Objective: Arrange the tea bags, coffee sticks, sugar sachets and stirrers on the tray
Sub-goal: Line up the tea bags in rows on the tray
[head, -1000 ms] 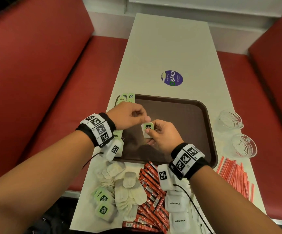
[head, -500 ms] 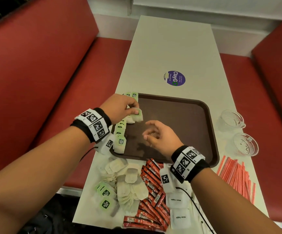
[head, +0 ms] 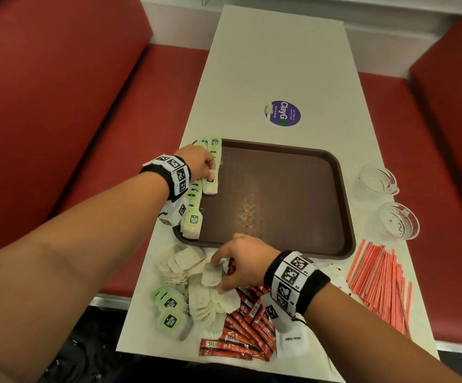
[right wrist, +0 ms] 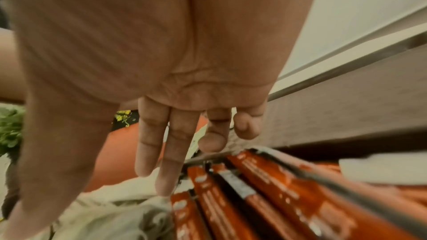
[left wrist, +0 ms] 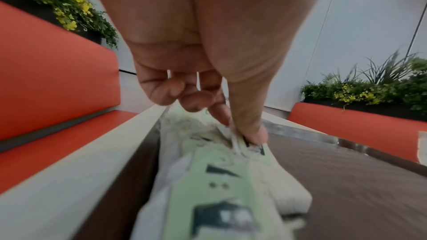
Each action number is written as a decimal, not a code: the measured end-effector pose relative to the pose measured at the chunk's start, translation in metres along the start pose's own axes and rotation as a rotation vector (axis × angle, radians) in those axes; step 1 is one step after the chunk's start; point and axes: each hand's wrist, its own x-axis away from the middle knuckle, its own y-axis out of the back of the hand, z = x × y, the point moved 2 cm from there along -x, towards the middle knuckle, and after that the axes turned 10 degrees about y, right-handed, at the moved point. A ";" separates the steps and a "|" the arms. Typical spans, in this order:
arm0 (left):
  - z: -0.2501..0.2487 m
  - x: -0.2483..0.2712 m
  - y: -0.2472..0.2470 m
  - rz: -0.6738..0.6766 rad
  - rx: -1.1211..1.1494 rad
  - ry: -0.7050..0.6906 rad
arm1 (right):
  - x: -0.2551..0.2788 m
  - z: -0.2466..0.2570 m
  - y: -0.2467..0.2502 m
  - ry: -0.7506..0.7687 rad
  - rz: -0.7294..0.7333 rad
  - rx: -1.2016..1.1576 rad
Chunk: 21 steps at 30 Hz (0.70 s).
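- Left hand (head: pixel 196 163) is pinching a green-tagged paper tea bag (head: pixel 210 183) by its tag at the brown plastic tray (head: pixel 343 211)'s 9 o'clock edge.
- Right hand (head: pixel 240 261), fingers spread loose, is touching loose white tea bags (head: pixel 210 275) at the tray's 6 o'clock, gripping nothing.
- Bags are looking light, limp and tearable; taking the stiff tag is probably safest.

The brown tray (head: pixel 293 167) looks like matt textured plastic. Tea bags (head: pixel 210 297) are thin porous paper; coffee sticks (head: pixel 249 327) glossy foil; two bowls (head: pixel 376 179) clear cut glass.

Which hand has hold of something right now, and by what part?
The left hand pinches a tea bag on the tray at its tag end. The right hand holds nothing, fingers reaching over the loose tea bags.
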 end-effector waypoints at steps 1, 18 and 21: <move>0.000 -0.002 0.000 -0.015 -0.002 0.015 | -0.002 -0.001 -0.004 0.004 0.012 0.007; -0.010 0.036 -0.001 -0.096 0.095 -0.007 | -0.013 0.006 -0.011 0.117 -0.111 0.137; -0.006 0.074 0.008 -0.084 0.165 -0.096 | -0.012 0.005 -0.006 0.095 -0.174 0.095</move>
